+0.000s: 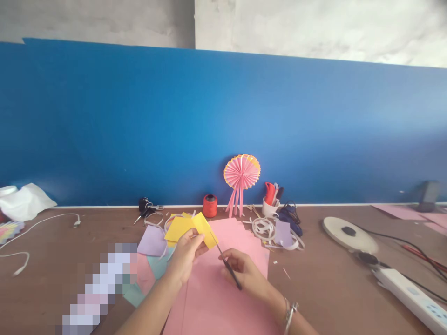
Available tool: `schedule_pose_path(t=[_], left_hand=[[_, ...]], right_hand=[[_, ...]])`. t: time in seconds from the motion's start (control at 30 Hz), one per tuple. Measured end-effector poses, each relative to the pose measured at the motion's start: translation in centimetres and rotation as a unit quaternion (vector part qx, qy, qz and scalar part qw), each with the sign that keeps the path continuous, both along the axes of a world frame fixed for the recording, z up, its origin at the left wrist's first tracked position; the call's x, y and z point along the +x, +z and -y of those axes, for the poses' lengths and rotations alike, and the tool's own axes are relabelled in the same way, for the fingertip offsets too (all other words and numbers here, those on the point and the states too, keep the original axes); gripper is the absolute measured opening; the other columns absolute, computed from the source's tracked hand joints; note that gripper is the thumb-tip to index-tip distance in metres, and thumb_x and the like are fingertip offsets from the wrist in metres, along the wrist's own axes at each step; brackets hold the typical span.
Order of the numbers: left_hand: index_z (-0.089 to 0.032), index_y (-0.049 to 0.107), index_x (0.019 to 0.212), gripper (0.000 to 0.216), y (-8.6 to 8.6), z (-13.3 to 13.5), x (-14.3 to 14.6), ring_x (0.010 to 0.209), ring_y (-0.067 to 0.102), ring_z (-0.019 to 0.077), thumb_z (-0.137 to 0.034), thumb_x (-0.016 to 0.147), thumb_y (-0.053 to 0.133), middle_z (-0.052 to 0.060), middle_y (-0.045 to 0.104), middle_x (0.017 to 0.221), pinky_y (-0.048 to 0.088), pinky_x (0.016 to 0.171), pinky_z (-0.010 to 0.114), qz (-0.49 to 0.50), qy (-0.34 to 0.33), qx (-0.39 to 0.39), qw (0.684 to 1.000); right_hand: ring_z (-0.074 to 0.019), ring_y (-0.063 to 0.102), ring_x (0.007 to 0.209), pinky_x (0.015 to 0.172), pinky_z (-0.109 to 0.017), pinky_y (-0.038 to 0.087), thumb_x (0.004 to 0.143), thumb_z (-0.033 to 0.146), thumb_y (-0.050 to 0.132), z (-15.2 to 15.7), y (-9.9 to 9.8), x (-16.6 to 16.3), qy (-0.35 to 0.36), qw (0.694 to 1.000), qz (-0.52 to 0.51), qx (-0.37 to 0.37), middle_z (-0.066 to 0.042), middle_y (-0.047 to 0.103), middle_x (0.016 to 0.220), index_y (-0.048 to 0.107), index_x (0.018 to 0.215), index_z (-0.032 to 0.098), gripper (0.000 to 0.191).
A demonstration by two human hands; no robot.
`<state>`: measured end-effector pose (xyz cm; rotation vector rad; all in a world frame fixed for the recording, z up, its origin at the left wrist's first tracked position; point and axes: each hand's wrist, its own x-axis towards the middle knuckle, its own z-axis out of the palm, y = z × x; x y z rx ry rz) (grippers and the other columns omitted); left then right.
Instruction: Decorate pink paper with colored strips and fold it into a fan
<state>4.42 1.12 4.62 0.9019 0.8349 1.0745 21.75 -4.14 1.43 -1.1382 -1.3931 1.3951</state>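
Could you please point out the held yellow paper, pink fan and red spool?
Yellow paper [204,228]: head view, its middle.
Pink fan [242,172]: head view, pleated disc.
Red spool [210,208]: head view, wound side.

Setting: craft workspace; home or workshop, cannot tell
Backdrop: blue panel [209,116], rough grey-white wall [314,28] above
Bench: brown tabletop [307,298], paper scraps [275,262]
Paper: pink sheets [216,302], lilac piece [152,240], yellow paper [203,230] at scissors [233,275]
Folded work: pleated pink rosette [242,173] before panel
Supplies: red spool [210,207], white cup [269,209] of tools
Power: white power strip [408,293]
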Motion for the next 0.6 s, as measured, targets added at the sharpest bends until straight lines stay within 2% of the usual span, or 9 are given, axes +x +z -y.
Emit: schedule_pose_path(t=[0.4, 0.6], left_hand=[[-0.016, 0.056, 0.083, 0.028, 0.4, 0.12, 0.08, 0.088, 0.065, 0.0209, -0.036, 0.066, 0.067, 0.008, 0.069, 0.093, 0.051, 0.078, 0.031, -0.006, 0.005, -0.005, 1.0], [-0.016, 0.056, 0.087, 0.029, 0.39, 0.13, -0.05, 0.091, 0.065, 0.0215, -0.036, 0.068, 0.066, 0.009, 0.069, 0.096, 0.05, 0.08, 0.032, -0.007, -0.001, 0.001, 1.0]], right_hand=[[-0.0054, 0.037, 0.041, 0.041, -0.019, 0.026, 0.072, 0.029, 0.064, -0.08, -0.45, 0.11, 0.006, 1.0, -0.001, 0.001, 0.009, 0.042, 0.049, 0.056, 0.092, 0.018, 0.025], [-0.0054, 0.039, 0.043, 0.042, -0.018, 0.028, 0.069, 0.025, 0.066, -0.27, -0.41, 0.11, 0.014, 1.0, -0.007, -0.007, 0.008, 0.046, 0.05, 0.055, 0.092, 0.015, 0.028]])
